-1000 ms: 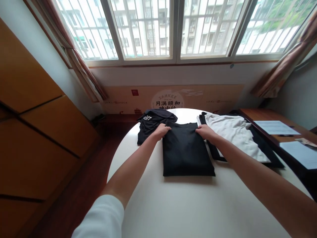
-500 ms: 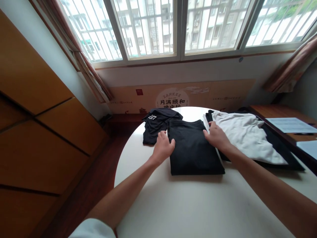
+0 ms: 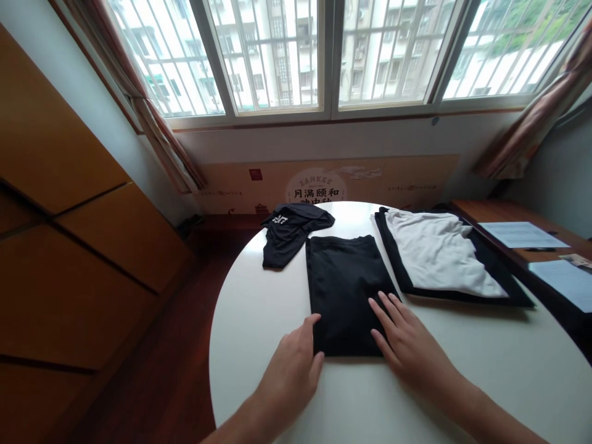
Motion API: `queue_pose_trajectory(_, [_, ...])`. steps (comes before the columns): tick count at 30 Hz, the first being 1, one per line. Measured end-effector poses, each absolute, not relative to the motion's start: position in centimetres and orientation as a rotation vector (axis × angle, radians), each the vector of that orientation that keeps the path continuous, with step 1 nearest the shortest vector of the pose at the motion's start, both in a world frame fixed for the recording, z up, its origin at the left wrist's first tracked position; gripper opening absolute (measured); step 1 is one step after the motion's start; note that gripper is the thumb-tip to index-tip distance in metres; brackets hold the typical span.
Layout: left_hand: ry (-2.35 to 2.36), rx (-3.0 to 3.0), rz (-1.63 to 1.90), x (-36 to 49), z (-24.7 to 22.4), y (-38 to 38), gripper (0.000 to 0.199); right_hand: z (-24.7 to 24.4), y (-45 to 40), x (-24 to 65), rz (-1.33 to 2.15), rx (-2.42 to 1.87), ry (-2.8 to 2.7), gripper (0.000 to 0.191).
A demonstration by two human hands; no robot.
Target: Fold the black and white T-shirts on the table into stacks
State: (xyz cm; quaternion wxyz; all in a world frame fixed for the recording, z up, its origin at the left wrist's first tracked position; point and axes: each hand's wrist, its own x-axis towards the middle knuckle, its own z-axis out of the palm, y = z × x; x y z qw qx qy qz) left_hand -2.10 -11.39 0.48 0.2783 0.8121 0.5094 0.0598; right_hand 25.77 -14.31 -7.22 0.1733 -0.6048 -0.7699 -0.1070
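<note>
A folded black garment (image 3: pixel 346 277), roughly rectangular, lies flat on the white round table (image 3: pixel 250 320). At its near left corner is my left hand (image 3: pixel 291 364), thumb and index finger apart and against the edge; the other fingers are partly hidden. My right hand (image 3: pixel 407 339) rests with spread fingers on the near right part of the cloth. Behind it to the left lies a crumpled black garment with a white print (image 3: pixel 289 237). To the right, a white garment (image 3: pixel 430 250) is spread over black cloth (image 3: pixel 513 287).
A brown wooden surface (image 3: pixel 467 213) at the right carries paper sheets (image 3: pixel 522 234). Beyond the table are a printed panel (image 3: pixel 361 176) and barred windows. Wooden cabinet doors (image 3: pixel 92 271) stand on the left, with dark red floor between them and the table.
The folded black garment has slid nearer to me. Both hands have moved from its far sides to its near end, and the right one now lies on top of it.
</note>
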Motion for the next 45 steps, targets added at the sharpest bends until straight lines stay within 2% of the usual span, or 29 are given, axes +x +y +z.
queue_pose_trajectory(3, [1.287,2.318,0.000,-3.3,1.6,-14.0,0.061,-5.5,-16.7,25.0,-0.293,-1.768,-2.143,0.050])
queue_pose_trajectory(7, [1.340,2.481,-0.185,-2.7,4.3,-15.2,0.044,-3.1,-16.2,23.1,-0.257,-1.751,-2.124,0.053])
queue_pose_trajectory(10, [1.448,2.609,0.009,-0.7,5.2,-13.8,0.046,-3.0,-14.1,21.6,-0.132,-1.703,-2.239,0.059])
queue_pose_trajectory(13, [1.273,2.720,0.205,1.7,3.8,-11.6,0.056,-4.0,-13.0,20.7,-0.002,-1.708,-2.326,0.060])
queue_pose_trajectory(16, [1.234,2.696,0.222,3.3,1.4,-9.3,0.062,-5.1,-13.3,20.6,0.033,-1.705,-2.328,0.060])
queue_pose_trajectory(20, [1.513,2.492,0.148,4.0,-0.7,-6.2,0.065,-5.4,-13.9,21.4,0.082,-1.640,-2.286,0.062])
queue_pose_trajectory(26, [1.735,2.300,0.312,3.0,-1.1,-3.5,0.075,-4.4,-11.7,24.4,0.058,-1.786,-1.632,0.068])
queue_pose_trajectory(30, [1.596,2.041,0.569,2.1,-0.8,-2.7,0.082,-4.5,-10.9,25.5,0.366,-1.821,-1.311,0.074])
queue_pose_trajectory(32, [1.536,1.861,0.637,1.5,-0.5,-2.1,0.072,-4.7,-10.8,25.8,0.487,-1.766,-1.247,0.074])
queue_pose_trajectory(35, [1.473,1.753,0.583,0.7,-0.1,-1.3,0.040,-5.0,-10.7,26.4,0.622,-1.716,-1.109,0.069])
queue_pose_trajectory(36, [1.442,1.755,0.566,0.4,0.0,-1.2,0.035,-4.9,-10.7,26.7,0.682,-1.711,-1.041,0.067])
queue_pose_trajectory(39, [1.263,1.687,0.654,0.3,0.3,-1.4,0.031,-3.7,-10.7,27.2,0.967,-1.627,-0.837,0.059])
queue_pose_trajectory(45, [1.095,1.122,0.823,1.5,1.9,-2.8,0.028,-0.5,-12.0,26.0,1.515,-1.239,-0.652,0.037])
